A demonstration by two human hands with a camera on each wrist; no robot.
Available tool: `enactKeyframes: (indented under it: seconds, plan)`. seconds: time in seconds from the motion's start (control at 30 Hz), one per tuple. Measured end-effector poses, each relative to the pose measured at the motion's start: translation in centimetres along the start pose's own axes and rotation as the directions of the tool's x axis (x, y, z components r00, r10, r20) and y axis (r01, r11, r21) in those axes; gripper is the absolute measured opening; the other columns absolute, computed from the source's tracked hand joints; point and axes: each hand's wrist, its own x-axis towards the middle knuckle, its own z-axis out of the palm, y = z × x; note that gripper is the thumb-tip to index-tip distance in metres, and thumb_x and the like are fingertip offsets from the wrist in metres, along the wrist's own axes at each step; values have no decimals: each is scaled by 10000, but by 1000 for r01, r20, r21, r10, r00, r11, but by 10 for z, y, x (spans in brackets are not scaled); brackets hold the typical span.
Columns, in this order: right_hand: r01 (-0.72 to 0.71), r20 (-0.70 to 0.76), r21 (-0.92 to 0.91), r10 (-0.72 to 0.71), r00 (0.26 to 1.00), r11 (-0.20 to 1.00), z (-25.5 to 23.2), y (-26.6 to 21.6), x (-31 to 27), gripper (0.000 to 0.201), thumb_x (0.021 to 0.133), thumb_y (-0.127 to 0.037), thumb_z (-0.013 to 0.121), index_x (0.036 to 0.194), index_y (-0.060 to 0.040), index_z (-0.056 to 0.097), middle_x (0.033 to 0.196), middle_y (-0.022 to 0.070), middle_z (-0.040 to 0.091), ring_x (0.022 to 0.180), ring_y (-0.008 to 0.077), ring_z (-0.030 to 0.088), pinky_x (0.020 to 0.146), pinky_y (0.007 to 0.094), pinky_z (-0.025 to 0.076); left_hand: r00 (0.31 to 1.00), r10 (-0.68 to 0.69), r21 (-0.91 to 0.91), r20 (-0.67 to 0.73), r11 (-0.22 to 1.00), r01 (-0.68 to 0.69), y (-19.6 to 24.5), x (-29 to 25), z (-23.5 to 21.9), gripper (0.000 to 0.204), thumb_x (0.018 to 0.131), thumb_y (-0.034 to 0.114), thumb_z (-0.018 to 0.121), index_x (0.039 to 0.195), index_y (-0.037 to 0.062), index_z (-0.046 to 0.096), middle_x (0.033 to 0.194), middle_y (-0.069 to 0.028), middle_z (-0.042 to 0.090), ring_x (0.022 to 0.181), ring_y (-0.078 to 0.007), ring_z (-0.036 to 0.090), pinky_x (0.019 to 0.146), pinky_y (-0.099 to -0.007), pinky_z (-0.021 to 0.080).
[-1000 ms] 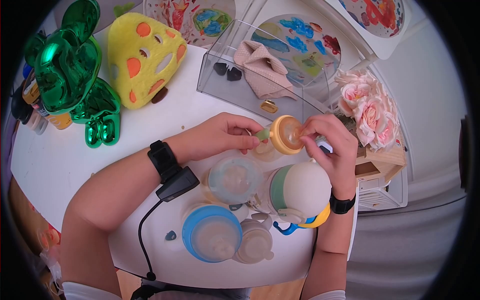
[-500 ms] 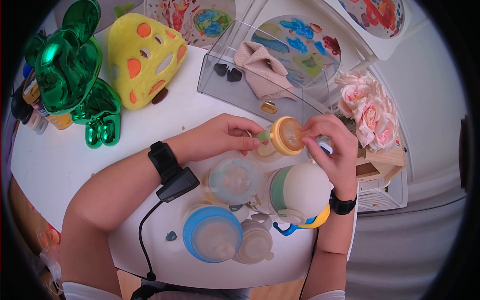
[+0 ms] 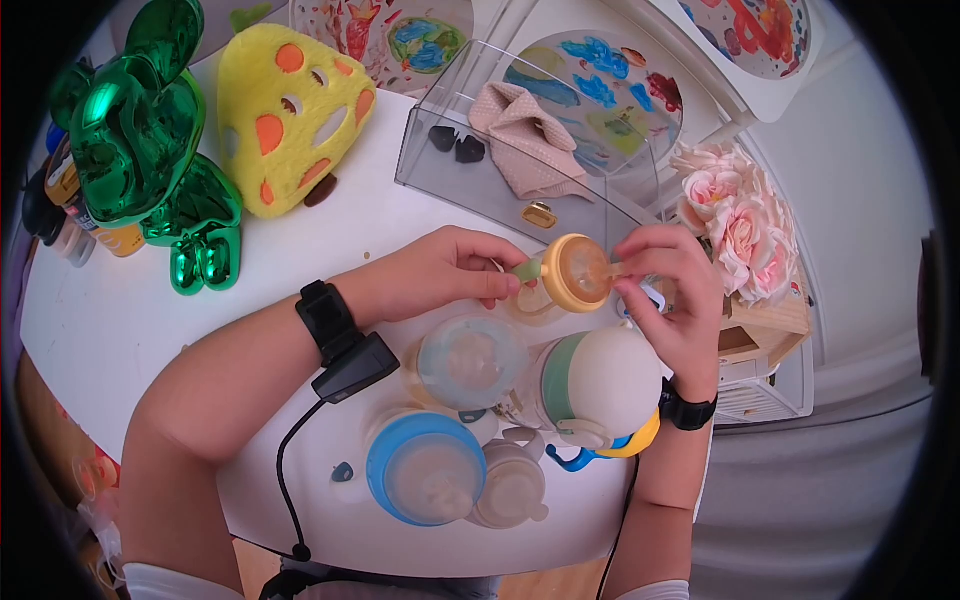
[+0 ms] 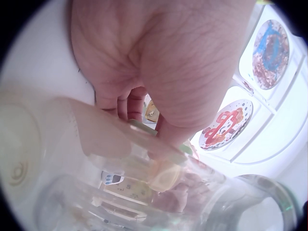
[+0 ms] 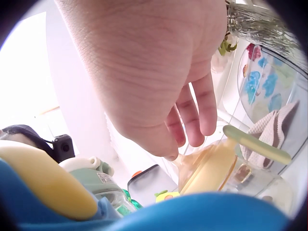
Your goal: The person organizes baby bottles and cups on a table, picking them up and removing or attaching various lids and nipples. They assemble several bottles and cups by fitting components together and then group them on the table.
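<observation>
A baby bottle with a yellow collar [image 3: 568, 292] is tipped, its clear teat [image 5: 188, 166] facing right. My left hand [image 3: 450, 268] pinches the bottle's green handle [image 3: 527, 270] between thumb and fingers. At the teat's tip, my right hand [image 3: 680, 295] pinches with thumb and forefinger; its other fingers extend loosely in the right wrist view. Nearer me stand a bottle with a pale blue-green top [image 3: 470, 362], a cup with a white domed lid [image 3: 615, 380], a blue-collared bottle [image 3: 385, 480] and a small grey-topped bottle [image 3: 510, 490].
Behind the hands sits a clear box [image 3: 430, 180] with a pink cloth [image 3: 515, 130]. Pink roses [image 3: 740, 225] are at the right. A yellow plush [image 3: 290, 130] and a shiny green figure [image 3: 140, 140] stand at the back left. A cable [image 3: 283, 470] runs from the left wrist.
My right hand has shifted slightly right, away from the yellow collar, and more of the teat's tip shows. My left hand keeps its place at the green handle.
</observation>
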Motion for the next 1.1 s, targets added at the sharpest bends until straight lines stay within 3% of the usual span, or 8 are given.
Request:
enactKeyframes:
  seconds: [0.23, 0.37, 0.53, 0.63, 0.73, 1.1]
  plan:
    - [-107, -27, 62, 109, 994, 992, 0, 3, -2, 243, 841, 65, 790, 1040, -34, 691, 1138, 120, 724, 893, 195, 694, 752, 291, 574, 1000, -7, 9, 0, 1000, 7, -1, 1, -1, 364, 1058, 167, 699, 1387, 11, 677, 1173, -27, 748, 998, -80, 652, 945, -271, 550]
    - [-143, -23, 5, 143, 989, 990, 1, 8, -1, 284, 852, 74, 762, 1109, -23, 691, 1154, 116, 725, 926, 204, 698, 773, 298, 578, 1000, 1, 5, -3, 1000, -1, -1, 1, -1, 325, 1060, 156, 687, 1347, 4, 686, 1158, -25, 738, 997, -83, 652, 945, -271, 547]
    - [-273, 140, 36, 265, 954, 961, 1, 13, -6, 370, 869, 59, 743, 1222, -28, 671, 1113, 99, 743, 974, 213, 717, 824, 323, 582, 999, 5, -27, -34, 1000, -5, -5, 4, -1, 285, 1059, 151, 683, 1310, 17, 657, 1119, -26, 715, 985, -93, 653, 936, -271, 544]
    - [-281, 150, 66, 269, 951, 958, -2, 11, -7, 406, 878, 31, 759, 1265, -39, 660, 1085, 86, 751, 964, 212, 723, 817, 323, 586, 999, 3, -71, -35, 997, -5, -9, 5, -4, 263, 1056, 147, 689, 1284, 37, 617, 1075, -22, 696, 968, -102, 653, 917, -273, 544]
    - [-320, 167, 112, 300, 939, 941, -6, 12, -10, 459, 877, 15, 777, 1310, -40, 635, 1058, 80, 747, 935, 205, 723, 810, 320, 590, 1000, -19, -91, -6, 996, 19, -8, 5, -5, 245, 1070, 96, 667, 1297, 54, 582, 1132, -24, 664, 1037, -111, 636, 935, -295, 541]
    - [-387, 227, 177, 346, 911, 905, -12, 12, -12, 475, 846, 10, 829, 1278, -48, 640, 966, 49, 734, 854, 155, 714, 784, 294, 586, 999, 1, -147, -34, 989, -6, -5, 3, -2, 239, 1068, 61, 646, 1285, 76, 548, 1156, -26, 639, 1069, -124, 631, 955, -302, 526]
